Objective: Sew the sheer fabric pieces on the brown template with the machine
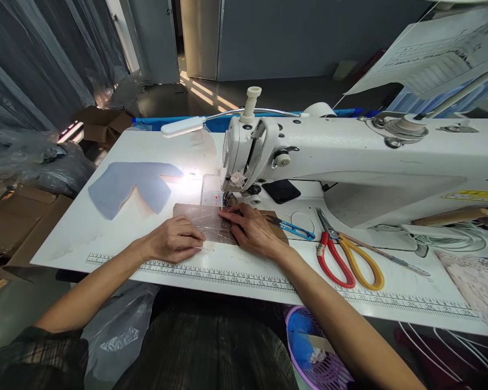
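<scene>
A thin, shiny brown sheet (195,218), fabric or film, lies flat on the table in front of the sewing machine's presser foot (223,200). My left hand (175,238) is closed, its curled fingers gripping the sheet's near left edge. Just right of the foot, my right hand (252,228) pinches and presses the sheet, fingertips close to the needle area. Under that hand, a darker brown piece (280,232) shows. Blue thread snips (295,229) lie beside my right wrist. Further right are scissors (337,254) with one red and one yellow handle.
A blue-grey cut piece (132,187) lies at the table's left. The white sewing machine (350,146) spans the back right. A printed ruler (228,277) runs along the front edge. Lace (477,281) lies far right; a purple basket (296,346) stands below. Cardboard boxes (24,222) sit left.
</scene>
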Motion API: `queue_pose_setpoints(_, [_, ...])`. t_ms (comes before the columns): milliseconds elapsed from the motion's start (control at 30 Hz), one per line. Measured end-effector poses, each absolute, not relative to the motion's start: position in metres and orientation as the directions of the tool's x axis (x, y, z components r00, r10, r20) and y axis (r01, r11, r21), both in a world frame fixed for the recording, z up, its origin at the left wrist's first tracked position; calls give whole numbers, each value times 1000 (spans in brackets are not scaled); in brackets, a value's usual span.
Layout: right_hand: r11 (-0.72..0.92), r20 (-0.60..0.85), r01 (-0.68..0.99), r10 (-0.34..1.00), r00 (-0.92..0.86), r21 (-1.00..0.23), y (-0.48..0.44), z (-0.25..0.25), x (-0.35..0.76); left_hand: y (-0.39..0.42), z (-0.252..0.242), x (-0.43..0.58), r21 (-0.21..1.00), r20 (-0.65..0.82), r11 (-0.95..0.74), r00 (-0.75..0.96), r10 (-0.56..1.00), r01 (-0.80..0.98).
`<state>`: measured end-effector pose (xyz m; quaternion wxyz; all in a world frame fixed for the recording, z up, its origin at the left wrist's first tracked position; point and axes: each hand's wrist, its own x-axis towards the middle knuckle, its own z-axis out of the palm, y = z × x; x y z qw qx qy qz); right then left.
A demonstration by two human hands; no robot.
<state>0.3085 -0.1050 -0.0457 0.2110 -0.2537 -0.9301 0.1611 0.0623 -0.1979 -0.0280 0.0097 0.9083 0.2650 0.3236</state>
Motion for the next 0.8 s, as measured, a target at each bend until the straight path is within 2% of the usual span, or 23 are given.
queue_pose_setpoints(267, [817, 269, 469, 560, -784, -335, -108, -43, 305, -198, -27, 65, 224, 552, -879, 688, 470, 421])
queue_pose_setpoints(433, [813, 247, 461, 558, -792, -356, -107, -40, 307, -200, -28, 66, 260, 549, -882, 691, 470, 393])
queue_pose_setpoints(633, [802, 239, 429, 551, -799, -415, -103, -39, 313, -200, -28, 68, 223, 566, -886, 686, 457, 407])
queue_pose_setpoints(800, [836, 266, 406, 514, -816, -369, -103, -39, 313, -201, -29, 70, 206, 576, -890, 685, 447, 407])
